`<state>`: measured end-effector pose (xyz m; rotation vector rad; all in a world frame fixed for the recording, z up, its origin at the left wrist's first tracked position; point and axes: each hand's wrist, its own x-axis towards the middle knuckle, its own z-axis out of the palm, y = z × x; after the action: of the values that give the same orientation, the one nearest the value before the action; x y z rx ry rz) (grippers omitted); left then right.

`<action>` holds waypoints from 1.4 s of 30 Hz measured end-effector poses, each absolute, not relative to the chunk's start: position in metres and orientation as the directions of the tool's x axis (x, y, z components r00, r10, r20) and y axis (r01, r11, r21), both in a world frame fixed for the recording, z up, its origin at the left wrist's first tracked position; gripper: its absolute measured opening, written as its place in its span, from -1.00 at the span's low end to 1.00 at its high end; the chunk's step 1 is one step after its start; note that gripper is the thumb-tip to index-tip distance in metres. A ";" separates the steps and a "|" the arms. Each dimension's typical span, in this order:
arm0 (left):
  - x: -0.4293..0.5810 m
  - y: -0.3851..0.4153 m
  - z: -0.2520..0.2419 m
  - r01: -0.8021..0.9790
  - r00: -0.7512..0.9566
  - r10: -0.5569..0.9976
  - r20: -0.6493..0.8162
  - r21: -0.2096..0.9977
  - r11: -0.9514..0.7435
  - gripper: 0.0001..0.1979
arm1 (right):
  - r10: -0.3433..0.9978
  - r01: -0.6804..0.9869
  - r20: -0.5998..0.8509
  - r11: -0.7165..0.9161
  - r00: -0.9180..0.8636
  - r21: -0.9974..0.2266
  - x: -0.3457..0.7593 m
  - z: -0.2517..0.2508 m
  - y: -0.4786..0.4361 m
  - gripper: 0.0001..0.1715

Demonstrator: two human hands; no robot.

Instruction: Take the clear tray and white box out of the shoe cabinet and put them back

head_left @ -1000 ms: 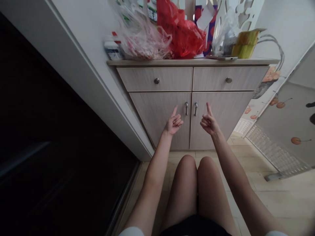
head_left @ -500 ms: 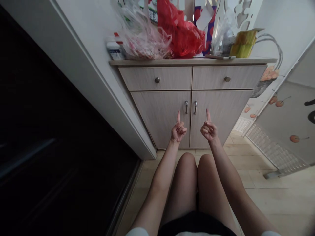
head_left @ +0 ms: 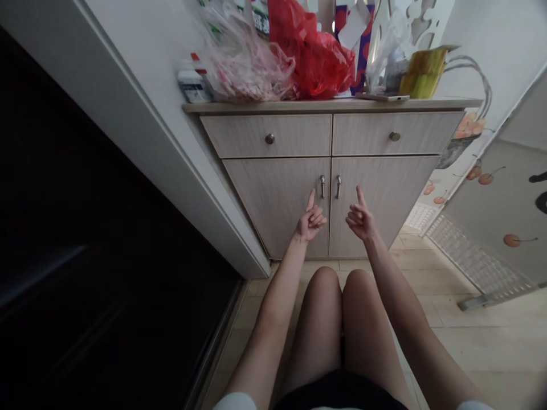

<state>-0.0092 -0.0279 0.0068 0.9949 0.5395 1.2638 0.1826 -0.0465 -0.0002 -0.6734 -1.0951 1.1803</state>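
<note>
My left hand (head_left: 311,221) is held up over my knees, its index finger stretched out and the other fingers loosely curled, with nothing in it. Beside it, my right hand (head_left: 360,219) makes the same pointing shape and is empty too. Both index fingers point toward the pale wooden cabinet (head_left: 273,182). Nearest to the left fingertip is the left door handle (head_left: 322,186); the right door handle (head_left: 339,187) lies between the two fingertips. Neither hand appears to touch the cabinet, whose doors and drawers are closed.
On the cabinet top are a clear plastic bag (head_left: 252,71), a red plastic bag (head_left: 320,62), a white bottle (head_left: 193,85), a yellow package (head_left: 423,71) and a flat phone-like device (head_left: 382,98). A dark panel (head_left: 85,256) fills the left. A cherry-patterned panel (head_left: 491,228) stands right.
Both hands have tilted slightly inward, and their curled fingers have loosened a little. The view has shifted slightly, so the cabinet's left side sits further left.
</note>
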 end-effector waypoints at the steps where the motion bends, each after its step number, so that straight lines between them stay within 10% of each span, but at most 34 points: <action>1: -0.008 -0.018 0.009 -0.424 0.232 0.961 0.154 0.905 -0.043 -0.42 | 0.941 -0.249 0.333 0.337 0.061 -0.908 0.181 -0.002 -0.038 -0.18; 6: 0.004 0.034 0.019 0.395 -0.138 0.946 0.295 0.892 -0.220 -0.61 | 0.754 0.579 0.614 0.398 0.235 -0.711 0.171 -0.006 0.011 -0.46; 10: 0.022 0.057 0.018 0.659 -0.086 0.915 0.393 0.711 -0.244 -0.69 | 0.810 0.673 0.537 0.264 0.233 -0.691 0.155 -0.005 0.048 -0.40; 42: -0.068 -0.126 -0.050 0.376 -0.491 0.690 0.532 0.844 -0.383 -0.71 | 0.646 0.610 0.661 0.361 0.382 -0.705 0.244 -0.050 -0.161 -0.71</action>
<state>-0.0676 -0.1259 -0.0500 1.4366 1.5892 1.9647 0.2437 -0.1609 -0.0500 -1.3042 -1.2831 0.0339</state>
